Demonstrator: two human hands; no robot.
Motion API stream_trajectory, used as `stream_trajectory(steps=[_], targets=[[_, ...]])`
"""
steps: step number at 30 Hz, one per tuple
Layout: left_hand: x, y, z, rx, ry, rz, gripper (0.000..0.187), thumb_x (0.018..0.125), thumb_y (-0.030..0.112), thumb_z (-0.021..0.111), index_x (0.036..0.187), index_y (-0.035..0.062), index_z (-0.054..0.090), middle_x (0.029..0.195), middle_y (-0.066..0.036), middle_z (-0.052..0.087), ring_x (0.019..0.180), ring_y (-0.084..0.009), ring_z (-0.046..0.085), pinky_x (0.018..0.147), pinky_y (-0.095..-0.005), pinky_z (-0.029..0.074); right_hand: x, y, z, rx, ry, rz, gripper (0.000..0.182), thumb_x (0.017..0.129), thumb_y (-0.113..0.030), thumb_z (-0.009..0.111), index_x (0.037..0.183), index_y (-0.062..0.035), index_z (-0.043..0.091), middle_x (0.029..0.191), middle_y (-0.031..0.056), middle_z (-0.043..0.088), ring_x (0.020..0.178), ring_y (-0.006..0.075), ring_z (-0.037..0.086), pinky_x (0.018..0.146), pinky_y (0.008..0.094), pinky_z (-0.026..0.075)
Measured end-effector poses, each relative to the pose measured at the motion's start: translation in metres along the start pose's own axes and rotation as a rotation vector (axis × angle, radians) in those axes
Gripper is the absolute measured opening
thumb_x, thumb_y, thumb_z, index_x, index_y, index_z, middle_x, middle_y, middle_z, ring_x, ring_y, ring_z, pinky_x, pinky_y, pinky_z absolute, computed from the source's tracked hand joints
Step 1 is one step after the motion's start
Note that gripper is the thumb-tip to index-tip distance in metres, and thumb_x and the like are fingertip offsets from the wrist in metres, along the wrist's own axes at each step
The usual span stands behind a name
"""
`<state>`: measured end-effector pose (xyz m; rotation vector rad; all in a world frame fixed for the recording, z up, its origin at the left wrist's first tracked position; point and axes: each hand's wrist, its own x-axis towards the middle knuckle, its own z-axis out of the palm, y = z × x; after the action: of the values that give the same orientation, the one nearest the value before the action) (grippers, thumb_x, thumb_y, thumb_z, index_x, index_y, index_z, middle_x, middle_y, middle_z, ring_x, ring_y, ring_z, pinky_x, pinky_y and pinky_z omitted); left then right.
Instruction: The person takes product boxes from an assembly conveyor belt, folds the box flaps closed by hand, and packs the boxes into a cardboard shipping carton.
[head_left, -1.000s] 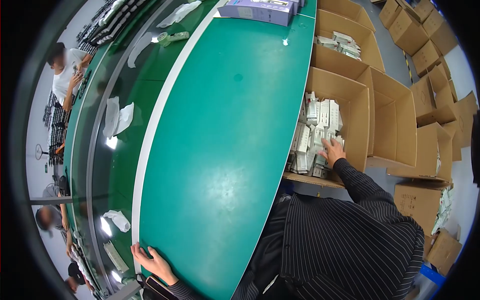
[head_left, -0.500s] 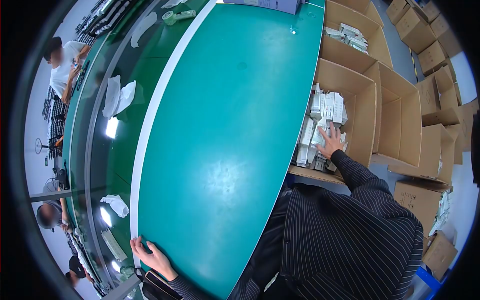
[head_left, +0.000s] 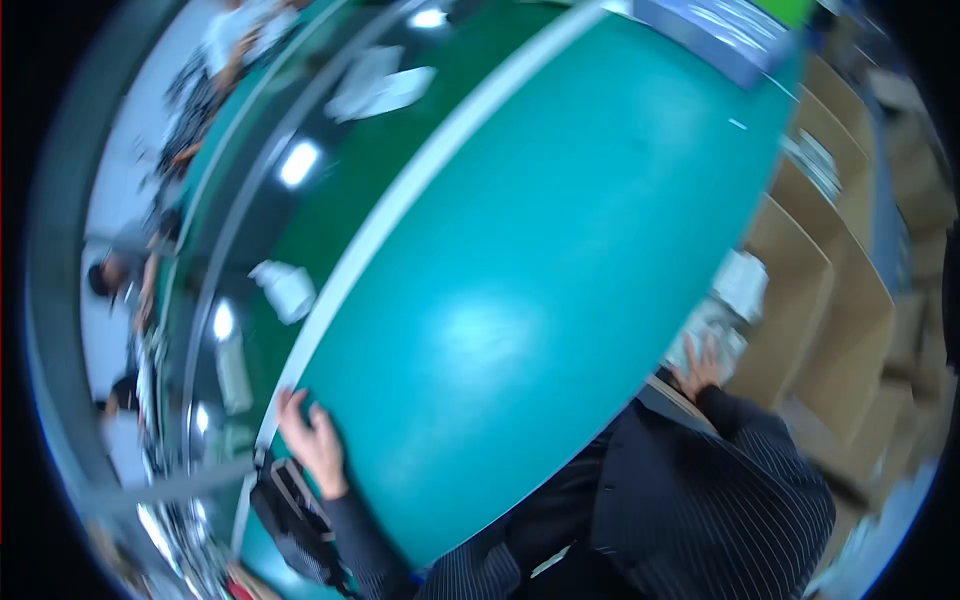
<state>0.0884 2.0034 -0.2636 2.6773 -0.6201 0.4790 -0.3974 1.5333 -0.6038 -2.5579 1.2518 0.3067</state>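
My left hand [head_left: 314, 442] is at the white border strip [head_left: 352, 262] of the green table [head_left: 520, 240], its fingers apart and nothing in them. Beside it lies a black bag-like item [head_left: 290, 515], blurred. Over on the right, my right hand [head_left: 699, 369] reaches into an open cardboard carton [head_left: 790, 290] beside the table. Its fingers are spread against small white boxes [head_left: 722, 325], and none is visibly gripped. Motion blur hides the boxes' print.
More cartons stand to the right, one holding white packages [head_left: 815, 165]. A grey-blue bin [head_left: 715, 35] sits at the table's far end. Across the strip, crumpled white wrapping [head_left: 285, 290] lies on the green conveyor surface. A co-worker in a cap [head_left: 112, 275] is at the far left.
The whole view has swung round and blurred. My right hand has moved toward the near end of the carton. My left hand has stayed near the white strip, fingers still apart.
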Motion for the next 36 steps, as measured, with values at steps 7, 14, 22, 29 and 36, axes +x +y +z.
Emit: stream_trajectory(steps=[7,14,22,29,36], targets=[[-0.002,0.014,-0.001,-0.146,0.082,-0.097,0.029,0.085,0.001,0.064,0.115,0.0022,0.067,0.143,-0.024,0.054,0.132,-0.0405,0.056,0.11,-0.0459,0.046,0.008,-0.031,-0.041,-0.091,-0.287,0.085,0.072,0.093,-0.055,0.062,0.153,-0.0163,0.049,0.172,0.0252,0.0,0.157,0.0495,-0.001,0.108,0.0853,0.012],[-0.003,0.0,0.0,-0.131,0.12,-0.051,0.029,0.086,0.004,0.067,0.115,0.0034,0.065,0.143,-0.027,0.049,0.126,-0.0444,0.058,0.103,-0.0468,0.051,0.096,0.072,-0.043,0.562,0.538,0.098,0.033,0.101,-0.018,0.061,0.129,-0.0018,0.066,0.128,0.0182,0.067,0.121,0.0343,0.06,0.099,0.0411,0.05],[0.089,-0.068,0.023,0.108,0.535,-0.172,0.055,0.082,0.011,0.068,0.134,0.0017,0.054,0.148,-0.031,0.042,0.138,-0.0513,0.039,0.113,-0.0576,0.035,0.123,-0.092,-0.306,1.036,0.888,-0.308,0.027,0.11,-0.025,0.055,0.127,-0.0076,0.067,0.104,-0.0002,0.065,0.077,0.0058,0.049,0.064,0.0215,0.04],[0.119,-0.103,0.039,0.326,0.495,-0.353,0.059,0.078,0.021,0.071,0.133,0.0043,0.059,0.134,-0.027,0.055,0.127,-0.0424,0.049,0.109,-0.0618,0.032,0.064,-0.364,-0.394,0.072,-0.041,-0.979,0.031,0.085,-0.006,0.074,0.115,-0.0008,0.068,0.09,0.0091,0.063,0.069,0.018,0.059,0.064,0.0312,0.05],[0.108,-0.079,0.032,0.102,0.416,-0.216,0.052,0.078,0.019,0.07,0.128,0.0064,0.062,0.109,-0.019,0.057,0.103,-0.0359,0.054,0.084,-0.0495,0.045,0.053,-0.536,-0.347,0.239,-0.294,-1.444,0.051,0.083,-0.008,0.077,0.132,-0.0049,0.063,0.096,0.0086,0.063,0.07,0.0132,0.062,0.059,0.0287,0.051]])
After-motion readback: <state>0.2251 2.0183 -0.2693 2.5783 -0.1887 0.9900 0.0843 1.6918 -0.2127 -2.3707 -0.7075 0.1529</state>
